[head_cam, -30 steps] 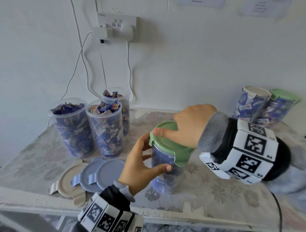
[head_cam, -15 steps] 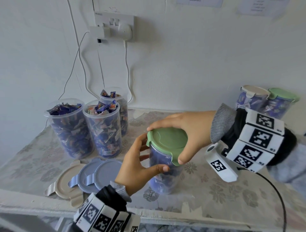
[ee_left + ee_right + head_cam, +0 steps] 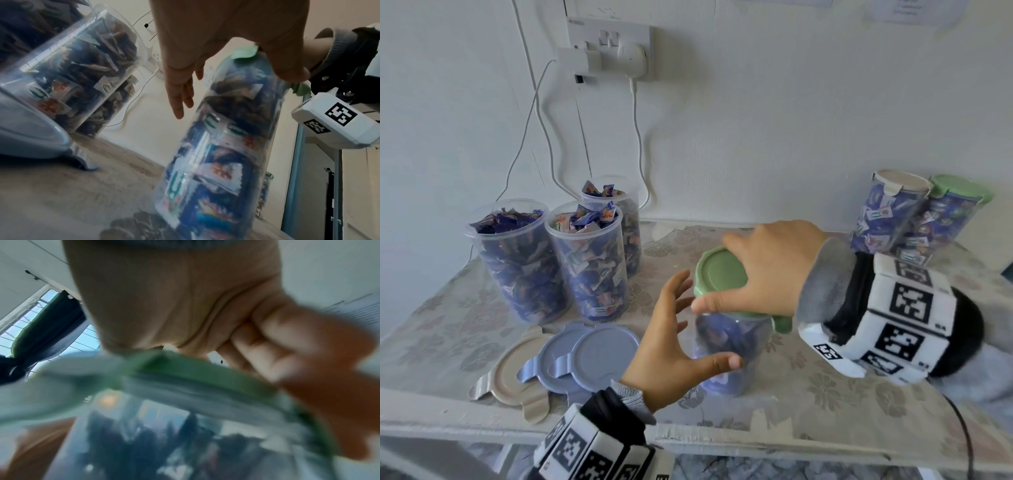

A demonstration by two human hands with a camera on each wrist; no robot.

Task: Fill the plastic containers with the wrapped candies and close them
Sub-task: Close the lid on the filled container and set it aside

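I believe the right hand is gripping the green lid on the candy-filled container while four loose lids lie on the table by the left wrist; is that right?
Not quite: there are three loose lids, not four. The head view shows one beige lid and two blue lids overlapping on the table. The rest holds: the right hand grips the green lid on the candy-filled container.

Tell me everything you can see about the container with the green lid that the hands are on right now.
The container is a tall, clear plastic cylinder packed with blue-wrapped candies, standing near the front of the table; the left wrist view shows it tilted. A pale green lid with a side tab covers its top. The right hand grips the lid from above, thumb on the near rim. The left hand is spread beside the body, thumb across its front; whether its fingers touch is unclear.
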